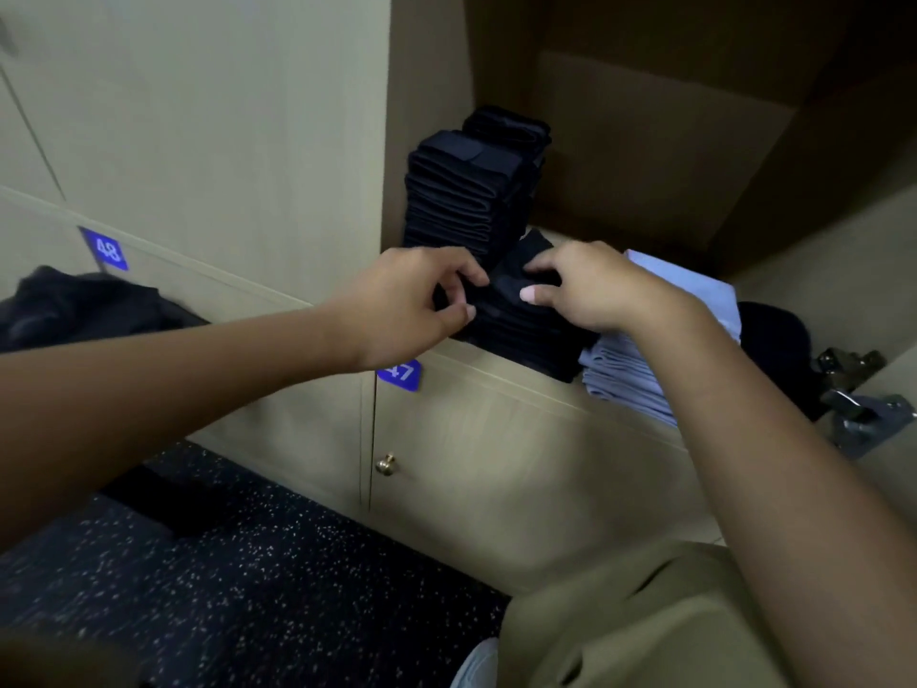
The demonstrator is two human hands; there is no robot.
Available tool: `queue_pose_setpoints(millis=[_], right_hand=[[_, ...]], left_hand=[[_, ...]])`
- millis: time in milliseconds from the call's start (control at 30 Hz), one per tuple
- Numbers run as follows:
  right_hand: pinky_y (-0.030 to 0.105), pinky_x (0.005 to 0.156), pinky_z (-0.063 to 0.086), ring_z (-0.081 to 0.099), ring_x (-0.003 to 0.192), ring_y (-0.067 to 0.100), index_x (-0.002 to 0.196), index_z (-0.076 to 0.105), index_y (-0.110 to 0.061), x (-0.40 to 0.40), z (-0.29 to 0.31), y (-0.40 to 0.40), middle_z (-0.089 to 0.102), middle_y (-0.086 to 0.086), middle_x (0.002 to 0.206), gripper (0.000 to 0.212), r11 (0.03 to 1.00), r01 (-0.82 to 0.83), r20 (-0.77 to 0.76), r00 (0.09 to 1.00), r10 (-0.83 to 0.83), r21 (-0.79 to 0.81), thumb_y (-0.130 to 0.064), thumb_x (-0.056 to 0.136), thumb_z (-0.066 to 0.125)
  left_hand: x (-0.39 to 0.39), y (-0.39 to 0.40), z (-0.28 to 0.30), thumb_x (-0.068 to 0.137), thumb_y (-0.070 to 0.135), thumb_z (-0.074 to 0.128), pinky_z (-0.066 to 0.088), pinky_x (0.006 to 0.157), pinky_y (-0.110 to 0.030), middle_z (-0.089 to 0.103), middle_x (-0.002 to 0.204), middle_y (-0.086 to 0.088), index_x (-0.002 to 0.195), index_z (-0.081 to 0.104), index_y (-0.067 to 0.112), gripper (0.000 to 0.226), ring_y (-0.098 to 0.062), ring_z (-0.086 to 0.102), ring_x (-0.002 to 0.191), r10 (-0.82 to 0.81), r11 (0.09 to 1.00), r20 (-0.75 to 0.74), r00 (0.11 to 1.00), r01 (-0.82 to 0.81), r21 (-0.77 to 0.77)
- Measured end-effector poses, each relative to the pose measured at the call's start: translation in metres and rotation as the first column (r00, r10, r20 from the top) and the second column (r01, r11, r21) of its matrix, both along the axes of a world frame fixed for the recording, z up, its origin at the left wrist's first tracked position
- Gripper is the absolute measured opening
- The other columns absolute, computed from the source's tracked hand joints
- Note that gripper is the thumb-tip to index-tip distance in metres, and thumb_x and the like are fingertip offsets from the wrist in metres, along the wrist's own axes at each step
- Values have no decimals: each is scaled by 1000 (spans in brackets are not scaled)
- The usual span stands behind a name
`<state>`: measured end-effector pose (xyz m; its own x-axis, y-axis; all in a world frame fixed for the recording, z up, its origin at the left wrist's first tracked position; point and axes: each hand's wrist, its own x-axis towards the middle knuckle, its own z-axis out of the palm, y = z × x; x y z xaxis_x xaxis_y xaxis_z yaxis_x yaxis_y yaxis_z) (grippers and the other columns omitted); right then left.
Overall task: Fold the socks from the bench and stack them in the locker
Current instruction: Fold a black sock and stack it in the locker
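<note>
Hands (pixel 414 302) (pixel 583 285) curled, fingers (pixel 459 312) seemingly pinching dark sock (pixel 501 295) atop locker (pixel 496 389) stack

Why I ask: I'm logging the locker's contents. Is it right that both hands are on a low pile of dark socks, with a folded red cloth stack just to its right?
Not quite: the head view shows the cloth stack is light blue, not red. Both the left hand and right hand are on the low pile of dark socks.
</note>
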<state>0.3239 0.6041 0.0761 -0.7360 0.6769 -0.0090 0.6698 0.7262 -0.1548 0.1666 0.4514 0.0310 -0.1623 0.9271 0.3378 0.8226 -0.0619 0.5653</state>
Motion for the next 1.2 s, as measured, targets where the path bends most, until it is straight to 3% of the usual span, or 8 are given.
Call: queue_pose_setpoints(millis=[133,233,433,600,767,933,1067,1200], right_hand=[[38,110,35,41,142,31,152,45,-20,-2,3,-7,46,10,156,54,999,-4,51,999,2,33,-45,105,51],[41,108,44,50,135,32,148,51,-17,-3,6,-13,53,12,149,53,996,-21,-25,999,23,85,-45,102,56],[36,86,51,63,105,18,127,66,-22,-5,14,-61,69,0,119,39,981,-135,-171,973,158,140,-47,98,62],[26,66,45,57,82,1,104,70,-28,-27,11,-103,65,-16,88,23,961,-255,-242,930,275,110,-48,95,63],[12,67,41,60,78,-3,107,73,-27,-63,-13,-133,68,-13,82,25,919,-393,-262,885,384,17,-45,91,68],[25,79,49,61,85,-4,114,71,-30,-101,-38,-158,69,-16,91,29,857,-510,-203,849,488,-72,-49,92,65],[29,85,52,61,87,0,112,69,-30,-121,-52,-174,62,-19,82,26,815,-569,-158,819,551,-111,-49,94,65],[31,86,54,63,90,3,111,69,-29,-135,-65,-185,64,-18,86,26,791,-602,-131,798,589,-113,-49,95,65]], left_hand=[[-10,-18,0,98,25,65,45,69,-16,67,94,14,119,67,28,21,-3,61,75,51,999,-16,999,-51,-4],[-21,-33,4,98,26,65,45,69,-15,68,98,13,117,68,27,19,-1,63,75,62,997,-51,997,-64,-32],[-66,-77,6,95,36,68,54,78,-30,69,95,13,112,70,25,21,-14,70,79,208,974,-60,976,-212,-74],[-124,-122,5,92,34,72,52,83,-32,67,88,20,104,70,31,12,-13,68,83,340,925,-176,924,-363,-117],[-172,-167,14,88,25,75,52,86,-35,71,93,7,98,69,29,12,-21,69,91,410,861,-283,867,-470,-193],[-211,-206,-4,87,28,79,44,88,-32,67,119,-6,116,69,20,32,-29,62,109,516,746,-333,789,-605,-276],[-230,-219,-32,89,37,78,40,93,-33,58,136,-13,135,61,16,54,-33,56,121,611,665,-270,744,-668,-335],[-245,-215,-48,87,49,76,45,100,-40,62,136,-8,139,55,14,67,-30,59,120,762,606,-33,646,-731,-312]])
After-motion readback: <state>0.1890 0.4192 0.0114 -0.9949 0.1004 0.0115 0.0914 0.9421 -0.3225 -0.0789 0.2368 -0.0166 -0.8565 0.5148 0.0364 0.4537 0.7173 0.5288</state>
